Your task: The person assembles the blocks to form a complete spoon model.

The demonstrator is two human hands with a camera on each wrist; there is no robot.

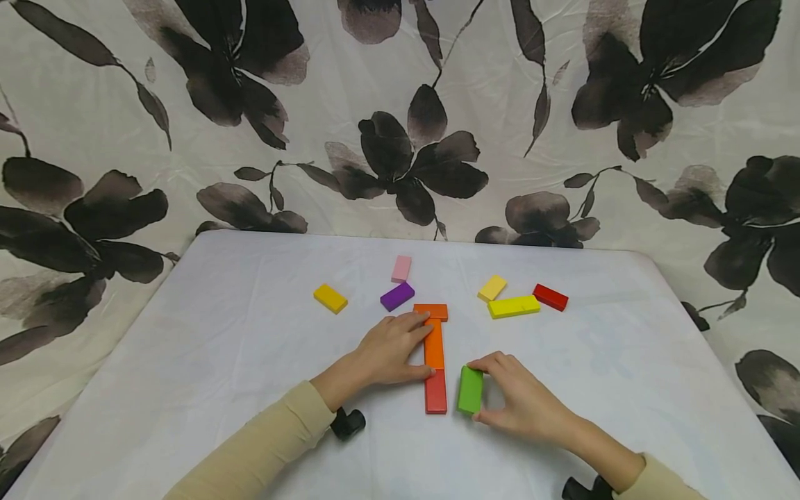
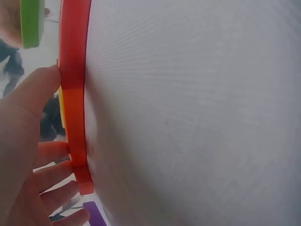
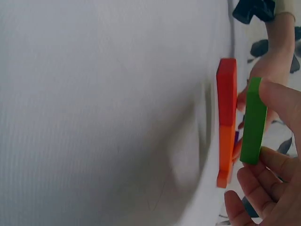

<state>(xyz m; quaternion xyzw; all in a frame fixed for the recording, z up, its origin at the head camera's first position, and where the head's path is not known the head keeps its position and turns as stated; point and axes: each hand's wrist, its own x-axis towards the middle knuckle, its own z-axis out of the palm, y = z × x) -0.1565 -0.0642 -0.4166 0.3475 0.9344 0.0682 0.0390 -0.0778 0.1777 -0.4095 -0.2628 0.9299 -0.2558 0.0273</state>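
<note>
A red block (image 1: 435,392), an orange block (image 1: 434,346) and an orange crosspiece block (image 1: 439,312) lie joined in a T shape. My left hand (image 1: 389,349) rests along their left side. Its thumb touches near the seam of red and orange, while the extended fingertips reach the upper orange pieces. To the right of the red block, my right hand (image 1: 523,401) grips a green block (image 1: 470,390) by its two ends, thumb at the near end. The right wrist view shows that green block (image 3: 254,123) raised between thumb and fingers.
A purple block (image 1: 396,296) and a pink block (image 1: 401,269) lie beyond my left hand, with a yellow block (image 1: 330,298) farther left. At the back right lie two yellow blocks, one long (image 1: 514,307) and one short (image 1: 492,287), beside a dark red block (image 1: 551,297).
</note>
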